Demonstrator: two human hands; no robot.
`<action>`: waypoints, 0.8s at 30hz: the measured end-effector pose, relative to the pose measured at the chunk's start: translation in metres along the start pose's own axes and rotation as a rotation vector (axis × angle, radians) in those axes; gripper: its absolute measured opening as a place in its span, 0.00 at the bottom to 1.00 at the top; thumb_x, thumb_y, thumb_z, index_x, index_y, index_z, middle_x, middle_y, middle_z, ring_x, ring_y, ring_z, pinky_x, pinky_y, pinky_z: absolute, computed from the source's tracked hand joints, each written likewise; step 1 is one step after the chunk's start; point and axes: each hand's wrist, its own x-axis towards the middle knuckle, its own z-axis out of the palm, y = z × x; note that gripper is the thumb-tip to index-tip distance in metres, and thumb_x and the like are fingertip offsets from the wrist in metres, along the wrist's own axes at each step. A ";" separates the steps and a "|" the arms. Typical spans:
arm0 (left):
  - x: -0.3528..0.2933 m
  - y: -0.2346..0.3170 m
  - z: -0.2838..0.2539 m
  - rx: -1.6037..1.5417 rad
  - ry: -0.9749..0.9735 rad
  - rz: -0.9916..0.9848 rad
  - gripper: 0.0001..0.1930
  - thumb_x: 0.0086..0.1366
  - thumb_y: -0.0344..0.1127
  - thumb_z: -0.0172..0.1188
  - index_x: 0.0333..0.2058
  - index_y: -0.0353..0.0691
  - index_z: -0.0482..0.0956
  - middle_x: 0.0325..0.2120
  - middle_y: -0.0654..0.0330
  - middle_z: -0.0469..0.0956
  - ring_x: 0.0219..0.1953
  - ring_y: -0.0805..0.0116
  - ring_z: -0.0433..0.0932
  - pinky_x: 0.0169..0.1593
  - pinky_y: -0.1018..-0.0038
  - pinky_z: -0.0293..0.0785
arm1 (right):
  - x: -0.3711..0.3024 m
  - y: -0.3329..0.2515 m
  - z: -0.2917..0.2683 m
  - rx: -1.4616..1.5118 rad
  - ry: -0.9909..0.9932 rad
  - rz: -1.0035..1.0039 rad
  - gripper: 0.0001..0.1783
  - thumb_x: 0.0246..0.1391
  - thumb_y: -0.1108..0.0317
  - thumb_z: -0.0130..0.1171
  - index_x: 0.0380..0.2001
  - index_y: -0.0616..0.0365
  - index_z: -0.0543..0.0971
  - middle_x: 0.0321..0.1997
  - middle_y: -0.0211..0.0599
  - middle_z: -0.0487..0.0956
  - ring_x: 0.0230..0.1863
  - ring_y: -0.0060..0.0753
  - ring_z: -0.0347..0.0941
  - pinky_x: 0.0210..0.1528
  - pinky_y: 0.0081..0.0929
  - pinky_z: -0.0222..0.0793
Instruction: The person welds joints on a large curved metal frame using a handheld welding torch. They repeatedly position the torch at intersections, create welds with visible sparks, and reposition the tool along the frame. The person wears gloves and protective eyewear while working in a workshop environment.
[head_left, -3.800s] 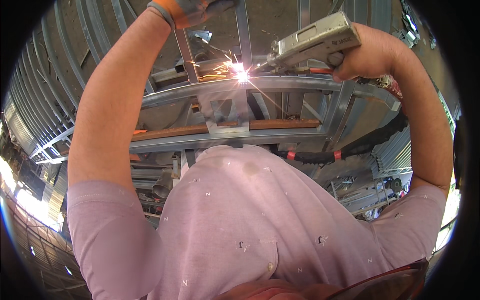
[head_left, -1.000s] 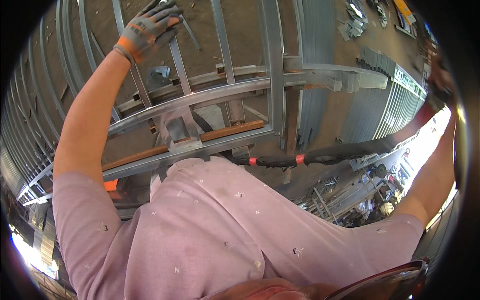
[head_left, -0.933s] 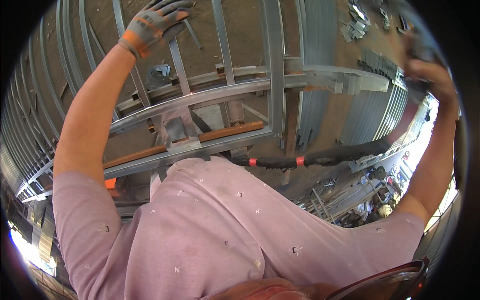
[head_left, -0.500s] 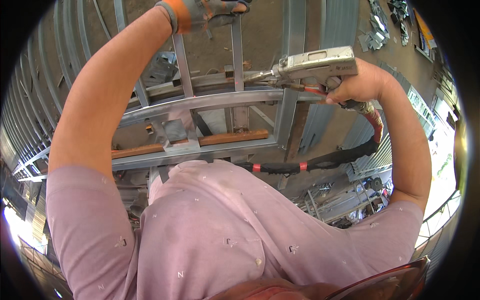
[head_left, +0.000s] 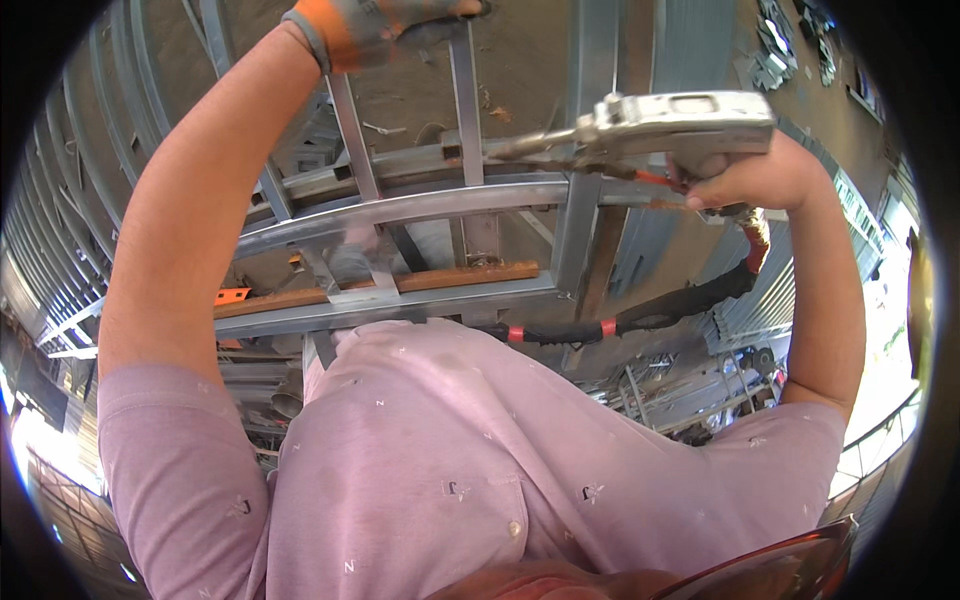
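My right hand [head_left: 757,178] is bare and wrapped round the grip of a silver handheld welding gun [head_left: 680,122], slightly blurred. Its long nozzle points left toward the slim metal upright [head_left: 466,105], close to where that bar meets the curved rail of a metal frame [head_left: 400,208]. In an orange and grey glove, my left hand [head_left: 385,30] reaches to the top edge of the view. Its fingers are closed at the upper part of the upright, though the picture's edge cuts off some of them. A black-wrapped cable [head_left: 670,312] with red bands hangs from the gun.
A rusty brown bar [head_left: 465,275] lies inside the frame, just before my body. Many long metal strips [head_left: 75,150] line the left side. Metal scraps [head_left: 775,50] lie on the floor at the far right, and corrugated sheets [head_left: 690,60] stand nearer.
My right hand has moved the welding gun to the right. My gloved left hand has shifted slightly left and remains at the upright. An orange piece now shows beside my left arm.
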 end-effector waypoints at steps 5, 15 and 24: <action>0.001 -0.004 0.003 0.024 -0.016 0.016 0.14 0.68 0.39 0.71 0.52 0.51 0.86 0.60 0.59 0.84 0.71 0.49 0.77 0.76 0.46 0.70 | -0.098 0.035 -0.005 0.380 0.345 0.046 0.37 0.41 0.74 0.83 0.58 0.61 0.82 0.47 0.35 0.86 0.42 0.29 0.82 0.43 0.32 0.80; -0.006 -0.002 0.016 0.260 -0.064 -0.006 0.16 0.71 0.43 0.66 0.55 0.52 0.88 0.65 0.59 0.82 0.74 0.46 0.74 0.78 0.45 0.66 | -0.337 0.019 0.094 0.413 0.762 -0.236 0.31 0.70 0.48 0.67 0.56 0.65 0.70 0.33 0.26 0.69 0.27 0.12 0.63 0.29 0.13 0.61; -0.067 0.279 0.026 -0.371 -0.093 -0.165 0.32 0.64 0.37 0.77 0.66 0.48 0.80 0.66 0.50 0.80 0.66 0.44 0.80 0.71 0.52 0.76 | -0.463 -0.017 0.336 0.699 0.989 -0.458 0.23 0.73 0.53 0.68 0.52 0.58 0.70 0.29 0.24 0.70 0.27 0.20 0.67 0.52 0.29 0.73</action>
